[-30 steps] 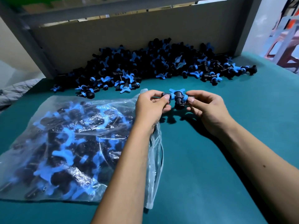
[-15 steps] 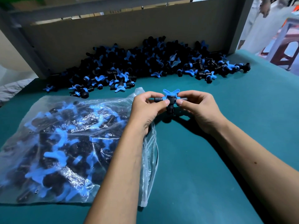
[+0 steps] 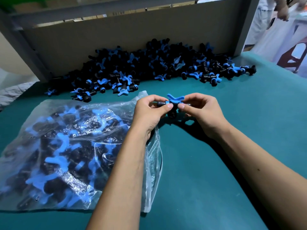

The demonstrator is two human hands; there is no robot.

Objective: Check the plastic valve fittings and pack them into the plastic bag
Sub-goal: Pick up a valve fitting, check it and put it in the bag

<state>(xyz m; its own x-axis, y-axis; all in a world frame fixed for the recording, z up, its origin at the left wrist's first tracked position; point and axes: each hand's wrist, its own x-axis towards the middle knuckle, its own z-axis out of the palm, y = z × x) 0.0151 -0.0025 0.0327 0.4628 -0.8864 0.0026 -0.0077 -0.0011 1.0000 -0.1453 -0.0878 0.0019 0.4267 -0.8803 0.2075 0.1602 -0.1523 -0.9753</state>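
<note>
We hold one black plastic valve fitting with a blue butterfly-shaped handle [image 3: 173, 103] between our two hands, raised a little above the teal-green table surface [image 3: 216, 180], its blue wings pointing up and a black stub hanging down beneath. Our left hand [image 3: 152, 112] pinches the left black end of the fitting between thumb and curled fingers; our right hand [image 3: 201, 112] pinches the right end the same way, so both hands are closed narrowly on the one piece.

Just beside and partly under our left wrist lies the clear, crinkled plastic bag [image 3: 69, 146], flat on the table and already bulging with black-and-blue fittings; its open mouth faces right, toward the hands, and our left forearm crosses over that edge and hides part of it.

Beyond the hands, well apart from them, a long loose heap of the same black and blue fittings [image 3: 149, 68] spreads along the foot of a brown cardboard sheet [image 3: 124, 37] that stands against a grey metal frame [image 3: 245, 25]. A few stray pieces sit out from the heap, near the far corner of the bag.

At the upper right, past the table's edge, we see part of another person in pale clothing [image 3: 265, 19] and a dark red stool [image 3: 297, 53].
</note>
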